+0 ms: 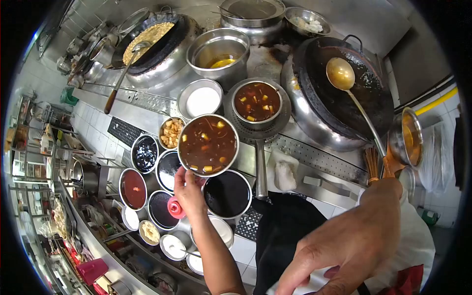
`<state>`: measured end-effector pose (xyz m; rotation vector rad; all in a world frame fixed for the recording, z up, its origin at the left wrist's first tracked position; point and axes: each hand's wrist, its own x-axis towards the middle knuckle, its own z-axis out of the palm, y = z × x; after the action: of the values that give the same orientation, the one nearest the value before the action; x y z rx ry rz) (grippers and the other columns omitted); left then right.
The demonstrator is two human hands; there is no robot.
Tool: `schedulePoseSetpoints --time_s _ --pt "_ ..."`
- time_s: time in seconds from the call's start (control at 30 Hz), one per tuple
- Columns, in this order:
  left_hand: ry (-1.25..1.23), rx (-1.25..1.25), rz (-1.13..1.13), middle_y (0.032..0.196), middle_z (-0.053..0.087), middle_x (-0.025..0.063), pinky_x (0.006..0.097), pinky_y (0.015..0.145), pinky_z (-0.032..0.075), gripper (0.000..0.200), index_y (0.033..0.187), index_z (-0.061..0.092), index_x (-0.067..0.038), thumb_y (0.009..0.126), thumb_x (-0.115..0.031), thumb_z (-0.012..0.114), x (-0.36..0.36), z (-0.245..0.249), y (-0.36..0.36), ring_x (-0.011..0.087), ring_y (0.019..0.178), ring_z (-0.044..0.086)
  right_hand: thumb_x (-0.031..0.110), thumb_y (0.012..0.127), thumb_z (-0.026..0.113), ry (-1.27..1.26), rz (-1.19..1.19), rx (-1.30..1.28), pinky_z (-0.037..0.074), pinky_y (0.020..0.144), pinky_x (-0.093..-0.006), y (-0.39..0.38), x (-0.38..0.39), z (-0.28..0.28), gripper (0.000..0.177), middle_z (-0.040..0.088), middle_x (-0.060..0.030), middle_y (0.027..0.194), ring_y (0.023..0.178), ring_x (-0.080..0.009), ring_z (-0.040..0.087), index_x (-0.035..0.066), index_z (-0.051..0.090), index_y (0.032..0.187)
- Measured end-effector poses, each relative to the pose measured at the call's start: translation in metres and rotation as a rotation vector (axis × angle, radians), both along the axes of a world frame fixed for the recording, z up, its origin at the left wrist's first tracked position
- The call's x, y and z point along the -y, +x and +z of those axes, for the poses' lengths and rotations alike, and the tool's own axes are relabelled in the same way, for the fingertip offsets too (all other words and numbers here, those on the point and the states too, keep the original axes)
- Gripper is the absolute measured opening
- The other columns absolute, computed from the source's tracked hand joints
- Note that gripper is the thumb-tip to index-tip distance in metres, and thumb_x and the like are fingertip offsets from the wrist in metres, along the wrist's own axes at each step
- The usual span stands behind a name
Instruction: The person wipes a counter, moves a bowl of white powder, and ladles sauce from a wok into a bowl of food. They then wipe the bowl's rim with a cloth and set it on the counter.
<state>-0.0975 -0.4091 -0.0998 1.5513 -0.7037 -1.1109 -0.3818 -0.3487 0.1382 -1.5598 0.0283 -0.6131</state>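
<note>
My left hand [189, 191] grips the near rim of a round metal pot [235, 164] of brown soup [207, 142] with yellow cubes. This pot is above several seasoning containers. Close to the camera, my right hand [344, 241] has its fingers pointing down and left, loosely bent and apart, with nothing visible in them; the fingertips are partly cut off by the frame edge. Beyond its wrist, a ladle [340, 73] lies in the dark wok [319, 93], its wooden handle end near my forearm. A second pot [277, 118] of the same soup sits on a perforated strainer [261, 169].
Around my left hand stand containers of dark sauce [226, 194], red sauce [133, 189] and chopped pieces [171, 132]. Behind are a white-filled bowl [182, 101] and a deep pot [194, 54]. A second wok [157, 54] with a ladle is far left. A cloth [285, 172] lies on the counter edge.
</note>
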Motion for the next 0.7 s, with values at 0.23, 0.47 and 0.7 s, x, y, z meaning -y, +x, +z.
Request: schedulePoseSetpoints --time_s 0.23,0.47,0.7 --pt "0.025 0.159 0.018 0.102 0.066 0.0060 0.0273 0.072 0.051 0.026 0.119 0.059 0.001 0.098 -0.013 0.051 0.020 0.014 0.003 0.0132 0.089 0.063 0.014 0.097 0.055 -0.022 -0.725 -0.487 0.050 0.066 -0.0257 -0.006 0.069 -0.090 0.020 0.067 -0.0063 0.093 0.074 -0.0101 0.060 0.001 0.065 0.109" --pt "0.060 -0.003 0.011 0.093 0.069 0.0046 0.0248 0.070 0.051 0.023 0.113 0.065 0.000 0.096 -0.014 0.056 0.043 0.006 0.019 0.0116 0.080 0.064 0.021 0.096 0.058 0.524 -0.880 -0.574 0.052 0.055 -0.0244 0.027 0.159 -0.223 0.023 0.065 -0.0047 0.087 0.070 -0.0105 0.062 0.000 0.064 0.104" --pt "0.022 -0.138 0.033 0.086 0.068 0.0026 0.0228 0.063 0.047 0.019 0.108 0.066 0.002 0.095 -0.009 0.058 0.047 0.008 0.021 0.0089 0.070 0.059 0.013 0.093 0.062 0.707 -0.797 -0.373 0.054 0.061 -0.0262 0.035 0.170 -0.240 0.010 0.063 -0.0024 0.081 0.067 -0.0099 0.060 0.003 0.064 0.094"
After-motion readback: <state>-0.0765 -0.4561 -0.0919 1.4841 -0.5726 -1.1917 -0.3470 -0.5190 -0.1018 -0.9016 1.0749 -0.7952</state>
